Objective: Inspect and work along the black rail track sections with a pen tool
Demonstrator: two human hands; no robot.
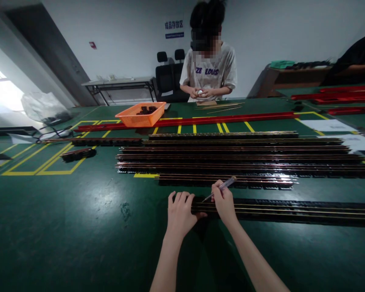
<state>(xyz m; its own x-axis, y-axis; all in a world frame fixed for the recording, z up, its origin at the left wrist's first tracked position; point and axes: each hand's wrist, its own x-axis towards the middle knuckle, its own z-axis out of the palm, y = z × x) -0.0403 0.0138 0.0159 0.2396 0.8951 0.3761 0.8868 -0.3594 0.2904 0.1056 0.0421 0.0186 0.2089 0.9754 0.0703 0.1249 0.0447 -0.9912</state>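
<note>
A long black strip [292, 210] with brass-coloured rods along it lies across the green table. My left hand [181, 211] is closed over its left end, fingers at the far edge and thumb at the near side. My right hand [223, 202] grips a screwdriver [228, 183] with a pale, clear handle. Its thin shaft slants down to the left, and the tip is at the strip just right of my left fingers. The part of the strip under my hands is hidden.
Several similar rodded strips [231, 157] lie in rows beyond. Farther back are an orange basket [140, 120] of dark parts and a long red bar [200, 121]. A short dark piece [78, 154] lies left. A co-worker [208, 69] stands across the table [79, 227], holding something small.
</note>
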